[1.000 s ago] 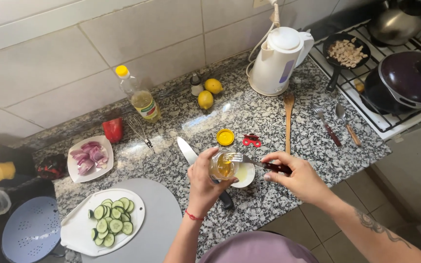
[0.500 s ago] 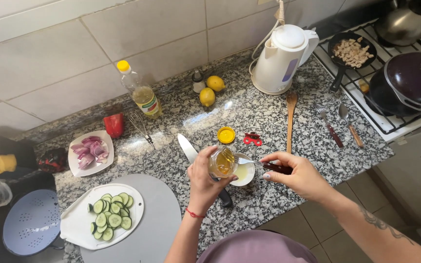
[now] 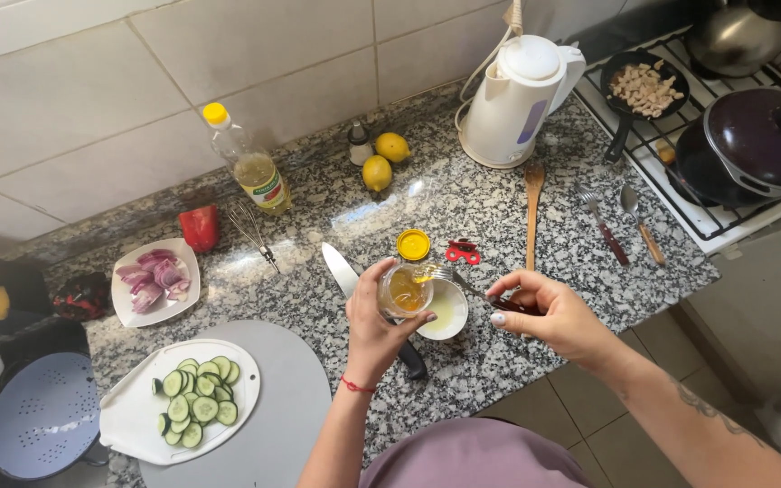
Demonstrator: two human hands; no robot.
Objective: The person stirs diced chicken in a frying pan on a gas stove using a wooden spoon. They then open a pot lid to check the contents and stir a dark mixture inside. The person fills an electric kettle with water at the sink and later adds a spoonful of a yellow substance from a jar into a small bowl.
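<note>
Two hands are at work over a speckled granite counter (image 3: pixel 517 271), with a gas stove (image 3: pixel 725 217) at its right end carrying a dark lidded pot (image 3: pixel 757 145) and a small pan of pale chunks (image 3: pixel 644 86). Next in size come a white electric kettle (image 3: pixel 517 99) against the tiled wall, a grey cutting board (image 3: pixel 282 407) bearing a white plate of cucumber slices (image 3: pixel 196 402), and a blue colander (image 3: pixel 42 411) at far left. A smaller white plate of red onion (image 3: pixel 151 280), a yellow-capped oil bottle (image 3: pixel 250 172), a piece of red pepper (image 3: pixel 199 226) and two lemons (image 3: pixel 383 161) stand farther back. The left hand (image 3: pixel 377 330) is wrapped around a small glass jar of amber liquid (image 3: pixel 404 289), tilted over a small white bowl (image 3: pixel 445 309) just beside it. The right hand (image 3: pixel 544 312) pinches the handle of a fork (image 3: pixel 449 276), its tines at the jar's mouth. A kitchen knife (image 3: pixel 345 276) lies partly beneath the left hand; the yellow jar lid (image 3: pixel 413 244) rests just behind. Judgement: the jar is light, rigid and breakable, and likely slick should its contents run down the wall; a full-hand hold around the body, as observed, is the soundest. The fork is stiff and best held at the handle's end.
</note>
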